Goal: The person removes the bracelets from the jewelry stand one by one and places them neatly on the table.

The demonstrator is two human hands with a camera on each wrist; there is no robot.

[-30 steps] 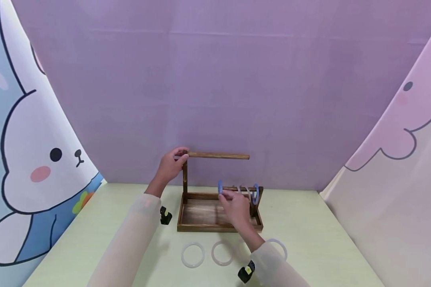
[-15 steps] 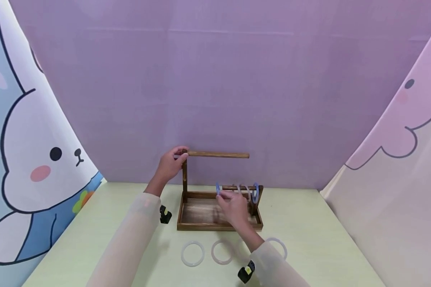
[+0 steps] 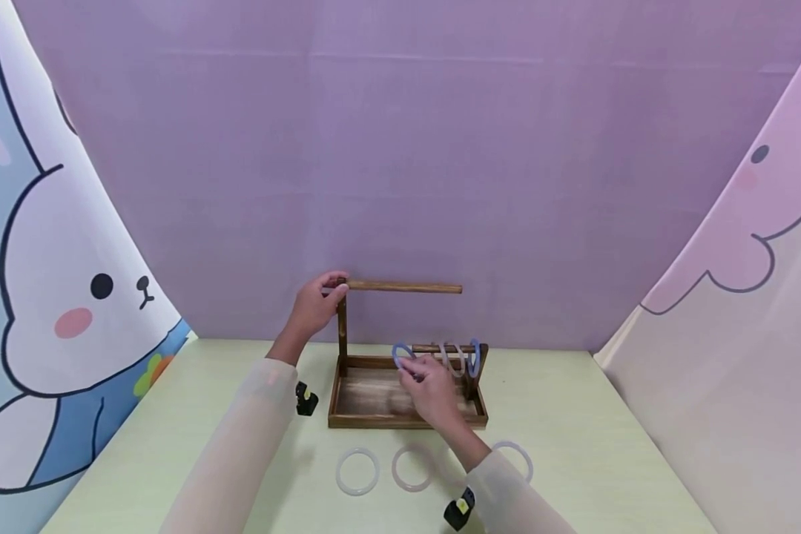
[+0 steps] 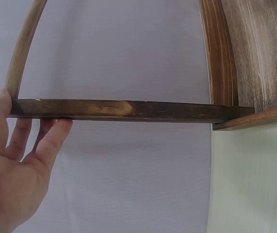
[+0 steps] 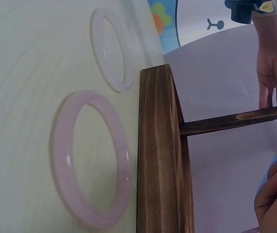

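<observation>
My left hand (image 3: 314, 305) grips the upper corner of a brown wooden bangle stand, where the tall post (image 4: 114, 109) meets the upper bar (image 3: 407, 286). In the left wrist view, its thumb and fingers lie around that corner. Between thumb and fingers, my right hand (image 3: 434, 389) pinches a blue bangle (image 3: 395, 356) at the free left end of the lower bar (image 3: 427, 348). Pale bangles (image 3: 460, 363) and another blue bangle (image 3: 478, 362) hang on this bar, towards its right post. Fingers hide much of the held bangle in the right wrist view.
The stand's tray base (image 3: 407, 423) rests on the pale green table (image 3: 561, 415). In front of it lie a whitish bangle (image 3: 338, 472), a pinkish bangle (image 5: 63, 155) and a pale bangle (image 3: 529, 461) beside the right sleeve. A purple backdrop (image 3: 400, 163) rises behind.
The right hand has shifted slightly left with the blue bangle, whose ring has turned to show more of its round opening. The left hand keeps its grip on the stand.
</observation>
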